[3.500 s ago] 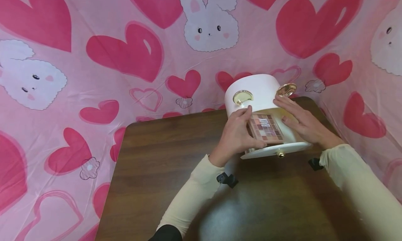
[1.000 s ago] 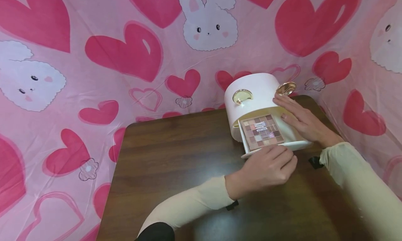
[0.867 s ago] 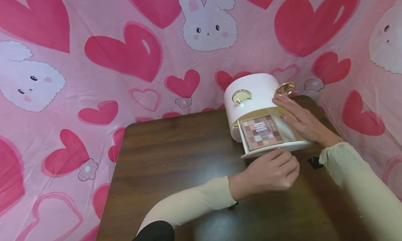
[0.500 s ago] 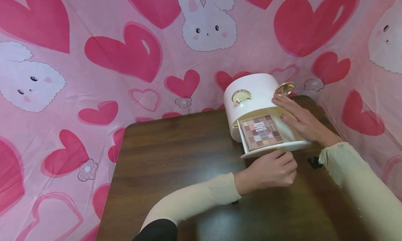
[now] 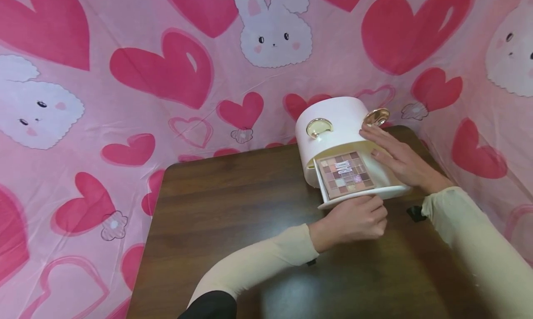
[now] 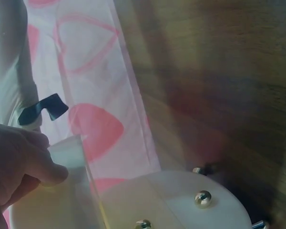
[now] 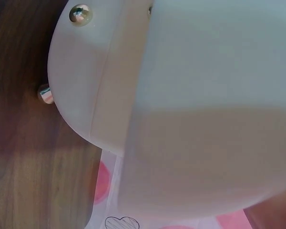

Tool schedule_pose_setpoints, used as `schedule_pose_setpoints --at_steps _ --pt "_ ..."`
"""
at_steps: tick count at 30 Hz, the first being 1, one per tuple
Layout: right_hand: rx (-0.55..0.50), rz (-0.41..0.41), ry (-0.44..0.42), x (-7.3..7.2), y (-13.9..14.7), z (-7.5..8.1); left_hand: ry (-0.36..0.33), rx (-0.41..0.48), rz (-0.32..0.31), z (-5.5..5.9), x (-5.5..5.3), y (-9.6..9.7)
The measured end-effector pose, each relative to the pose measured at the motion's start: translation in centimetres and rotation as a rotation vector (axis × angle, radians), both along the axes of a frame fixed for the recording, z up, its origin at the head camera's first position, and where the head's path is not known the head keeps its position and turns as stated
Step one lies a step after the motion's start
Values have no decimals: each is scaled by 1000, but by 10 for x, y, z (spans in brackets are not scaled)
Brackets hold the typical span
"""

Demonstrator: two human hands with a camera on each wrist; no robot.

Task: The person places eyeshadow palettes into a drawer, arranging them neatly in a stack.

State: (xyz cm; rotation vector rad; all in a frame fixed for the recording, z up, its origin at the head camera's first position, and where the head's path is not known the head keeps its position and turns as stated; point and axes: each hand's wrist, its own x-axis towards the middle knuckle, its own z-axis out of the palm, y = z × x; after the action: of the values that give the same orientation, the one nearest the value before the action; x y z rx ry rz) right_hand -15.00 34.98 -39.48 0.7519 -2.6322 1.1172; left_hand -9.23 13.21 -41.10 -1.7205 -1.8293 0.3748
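Note:
A white rounded makeup box (image 5: 333,113) stands on the brown table, its upper drawer (image 5: 389,192) pulled out. Flat inside that drawer, at its left side, lies an eyeshadow palette (image 5: 346,174) lettered "BACK". My left hand (image 5: 356,219) has curled fingers at the middle of the drawer front and pinches its gold knob, which the fingers hide. With straight fingers, my right hand (image 5: 393,157) rests on the box's right side, below a gold disc (image 5: 376,117). The left wrist view shows the right thumb against the white box.
A second gold-rimmed disc (image 5: 319,128) is at the box's upper left. Lower on the box, a gold knob (image 7: 80,15) sits on a closed front, with a gold foot (image 7: 45,94) beneath. A pink heart-and-rabbit cloth (image 5: 187,69) hangs behind the wooden table (image 5: 216,208).
My left hand has let go of the palette, left lying in the drawer, and moved down to the drawer front. The right hand stays on the box. The drawer's position looks unchanged.

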Motion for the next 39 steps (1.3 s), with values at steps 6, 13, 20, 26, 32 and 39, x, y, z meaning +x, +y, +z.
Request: schedule_pose_setpoints --at_steps 6,13,20,26,32,39 --pt "6 5 -9 1 1 1 -22 39 17 3 -3 0" --pt "7 35 -16 0 4 6 -50 170 38 10 -20 -1" --pt "-15 87 22 -3 6 7 -66 213 65 7 -42 1" --pt "-39 101 22 -2 6 8 -39 230 126 5 -57 8" --pt "-40 110 64 -4 5 6 -84 216 194 8 -69 9" --pt "-30 116 82 -5 5 8 -141 179 244 11 -82 8"
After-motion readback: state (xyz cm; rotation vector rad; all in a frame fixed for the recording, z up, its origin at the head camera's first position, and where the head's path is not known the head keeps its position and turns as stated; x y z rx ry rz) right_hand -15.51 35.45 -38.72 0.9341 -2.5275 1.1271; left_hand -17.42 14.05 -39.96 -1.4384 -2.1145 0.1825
